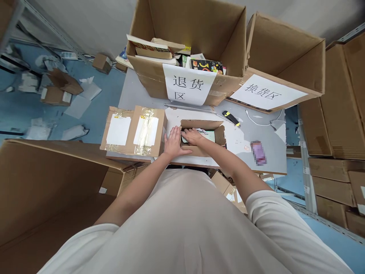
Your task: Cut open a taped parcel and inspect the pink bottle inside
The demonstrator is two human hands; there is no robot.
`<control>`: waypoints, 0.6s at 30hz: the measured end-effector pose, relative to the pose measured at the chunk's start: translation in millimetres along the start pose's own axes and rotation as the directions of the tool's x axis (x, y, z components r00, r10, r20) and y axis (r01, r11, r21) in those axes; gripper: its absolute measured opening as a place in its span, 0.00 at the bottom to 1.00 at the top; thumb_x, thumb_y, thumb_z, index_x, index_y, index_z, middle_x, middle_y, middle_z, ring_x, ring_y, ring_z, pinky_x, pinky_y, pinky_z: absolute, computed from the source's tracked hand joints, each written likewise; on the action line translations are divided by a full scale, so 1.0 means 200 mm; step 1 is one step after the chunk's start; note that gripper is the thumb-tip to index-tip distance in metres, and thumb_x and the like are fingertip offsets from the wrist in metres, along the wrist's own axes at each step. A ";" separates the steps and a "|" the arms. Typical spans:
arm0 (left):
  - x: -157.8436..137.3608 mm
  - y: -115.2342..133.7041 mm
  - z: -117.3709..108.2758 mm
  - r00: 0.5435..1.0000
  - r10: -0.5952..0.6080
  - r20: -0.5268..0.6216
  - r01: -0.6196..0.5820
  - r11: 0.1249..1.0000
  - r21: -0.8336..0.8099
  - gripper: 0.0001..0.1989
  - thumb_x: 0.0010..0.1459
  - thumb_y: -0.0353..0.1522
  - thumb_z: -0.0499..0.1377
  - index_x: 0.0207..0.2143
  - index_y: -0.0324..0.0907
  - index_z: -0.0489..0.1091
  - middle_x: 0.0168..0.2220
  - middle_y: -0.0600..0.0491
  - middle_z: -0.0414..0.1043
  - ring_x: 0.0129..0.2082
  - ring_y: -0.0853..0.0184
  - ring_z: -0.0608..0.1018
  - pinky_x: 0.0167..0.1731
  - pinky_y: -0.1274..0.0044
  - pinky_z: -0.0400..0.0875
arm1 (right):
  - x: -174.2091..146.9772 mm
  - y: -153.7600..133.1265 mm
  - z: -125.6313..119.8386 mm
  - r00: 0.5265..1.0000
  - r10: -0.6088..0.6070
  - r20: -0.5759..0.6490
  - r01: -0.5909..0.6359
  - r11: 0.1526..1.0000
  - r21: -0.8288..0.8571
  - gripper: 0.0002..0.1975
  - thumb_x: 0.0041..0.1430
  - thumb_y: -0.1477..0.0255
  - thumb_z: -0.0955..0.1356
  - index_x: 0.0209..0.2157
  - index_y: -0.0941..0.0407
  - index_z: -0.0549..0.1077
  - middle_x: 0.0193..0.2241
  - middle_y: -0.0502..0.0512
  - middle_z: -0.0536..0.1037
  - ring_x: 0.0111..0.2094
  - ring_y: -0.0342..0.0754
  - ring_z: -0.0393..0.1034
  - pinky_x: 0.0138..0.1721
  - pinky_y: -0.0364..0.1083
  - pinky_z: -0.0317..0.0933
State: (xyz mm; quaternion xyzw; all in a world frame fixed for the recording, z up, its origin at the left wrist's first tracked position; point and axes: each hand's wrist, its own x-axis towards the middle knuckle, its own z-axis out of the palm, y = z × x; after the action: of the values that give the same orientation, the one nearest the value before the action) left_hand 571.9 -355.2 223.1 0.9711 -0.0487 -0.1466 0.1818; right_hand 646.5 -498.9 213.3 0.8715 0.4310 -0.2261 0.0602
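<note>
Both grips work at one small open box (203, 134) on the desk (268, 146): the left hand (172, 144) lies flat, fingers spread, against the box's outer left wall, while the right hand (193, 136) reaches inside, fingers curled over the contents (210, 135); whether it clasps them is unclear. A utility knife (231, 118) lies beyond.

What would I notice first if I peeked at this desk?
Probably the big box of books at the back, with a white paper sign on its front. In the middle, the left hand presses a small open carton while the right hand reaches inside it.
</note>
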 end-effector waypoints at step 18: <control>0.02 0.01 0.03 0.998 0.015 -0.053 -0.015 1.000 0.003 0.64 0.39 0.59 0.60 0.68 0.32 0.38 0.68 0.38 0.41 0.68 0.47 0.45 0.64 0.53 0.39 | -0.53 0.24 0.07 0.863 0.235 -0.448 -0.016 0.898 0.440 0.33 0.51 0.64 0.69 0.58 0.58 0.59 0.59 0.70 0.56 0.61 0.61 0.54 0.56 0.59 0.59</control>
State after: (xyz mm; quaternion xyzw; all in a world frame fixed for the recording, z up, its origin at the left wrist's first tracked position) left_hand 574.0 -359.3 218.1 0.9746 -0.0513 -0.1193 0.1826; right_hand 622.8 -609.9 243.1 0.9187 0.3138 -0.0808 -0.2259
